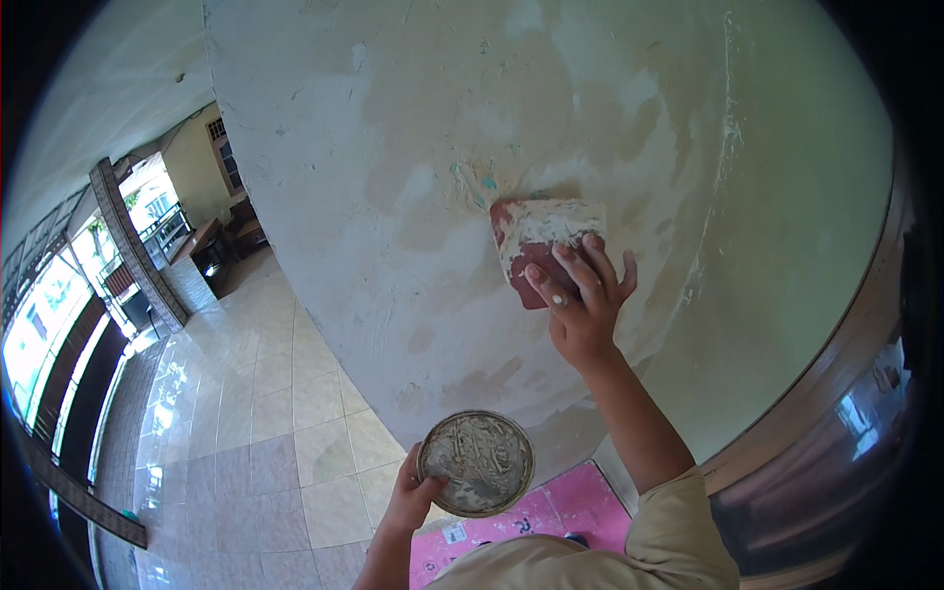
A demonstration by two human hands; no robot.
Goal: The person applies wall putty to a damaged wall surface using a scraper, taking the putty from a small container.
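Red scraper (536,251) smeared white — patchy cream wall (413,147), grey-crusted round lid (477,462), perhaps pink mat (575,506)

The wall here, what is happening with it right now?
A person is spreading pale filler on the wall. The right hand presses a red flat scraper, smeared with the filler, against the patchy surface. The left hand holds a round tin lid lower down, coated with grey-white paste. Many lighter patches already show on the wall. A tiled floor lies to the left, and a pink sheet lies below the lid.
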